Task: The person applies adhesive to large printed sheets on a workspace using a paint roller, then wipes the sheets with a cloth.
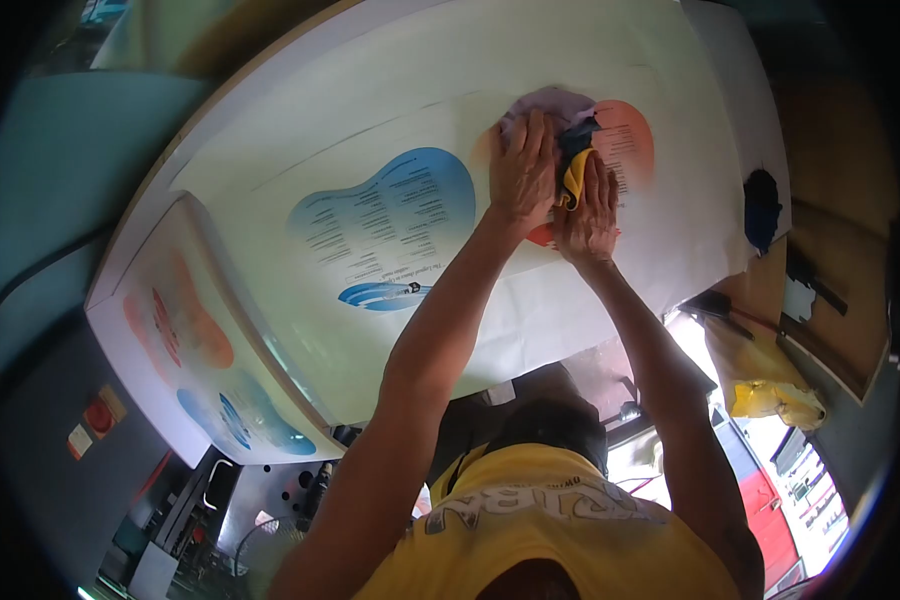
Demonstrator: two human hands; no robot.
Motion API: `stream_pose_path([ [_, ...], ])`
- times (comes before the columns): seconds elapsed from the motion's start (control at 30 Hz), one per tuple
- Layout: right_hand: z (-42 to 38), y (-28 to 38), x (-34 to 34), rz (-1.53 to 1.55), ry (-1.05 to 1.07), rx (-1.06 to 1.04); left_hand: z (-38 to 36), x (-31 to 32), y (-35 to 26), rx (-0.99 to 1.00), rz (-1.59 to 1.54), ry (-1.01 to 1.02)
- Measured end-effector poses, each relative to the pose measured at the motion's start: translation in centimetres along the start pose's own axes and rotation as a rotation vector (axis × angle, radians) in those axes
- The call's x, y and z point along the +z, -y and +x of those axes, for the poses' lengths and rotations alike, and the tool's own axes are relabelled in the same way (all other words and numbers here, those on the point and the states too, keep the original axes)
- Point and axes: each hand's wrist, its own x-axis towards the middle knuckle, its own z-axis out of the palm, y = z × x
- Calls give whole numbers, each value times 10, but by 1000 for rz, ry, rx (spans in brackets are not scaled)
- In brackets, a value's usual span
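A bunched cloth (551, 104), pale purple with a dark part and a yellow part, lies on a white printed sheet (270, 220). My left hand (524, 172) presses down on the purple part, fingers bent over it. Against the yellow edge of the cloth rests my right hand (588, 212), its fingers stretched out and close together. Under and around both hands is a red-orange printed shape (627, 135) with lines of small text, partly covered. To the left, a blue printed shape (390, 195) carries more text, with a blue logo (370, 294) below it.
A second printed panel (195, 340) with red and blue shapes adjoins at lower left. A dark object (761, 212) sits at the sheet's right edge. Tools (815, 280) lie on a brown board at right, above a yellow bag (770, 402). Metal equipment (270, 490) stands below left.
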Motion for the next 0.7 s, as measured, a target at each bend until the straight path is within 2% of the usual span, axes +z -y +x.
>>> stream_pose_path([
  [0.1,4,1,-2,51,-32,-5,5,-1,6,-6,60,53],
  [0.17,4,5,-5,40,-21,-7,-1,15,27,7,58,-61],
  [0.2,-1,-6,7,61,-123,-123,-6,11,39,3,-82,4],
  [0.23,-5,-12,20,118,-231,-160,-16,8,48,34,75,53],
  [0.27,-10,-9,21,152,-159,-73,-26,6,60,-4,16,105],
  [0.3,-8,-7,13,183,-101,-27,-27,-15,67,116,-32,-27],
  [0.33,-10,-5,15,117,-100,-29,-28,-27,72,116,5,-25],
  [0.37,-12,-7,15,158,-137,-35,-37,-24,89,116,121,-8],
  [0.4,-14,-4,8,249,-178,-43,-51,1,129,115,95,-45],
  [0.43,-13,-1,5,176,-126,-16,-63,-13,144,174,275,-54],
  [0.57,-27,27,-34,173,-233,-48,-118,-87,188,84,430,119],
  [0.7,-28,27,-35,170,-223,-47,-161,-124,238,55,535,147],
])
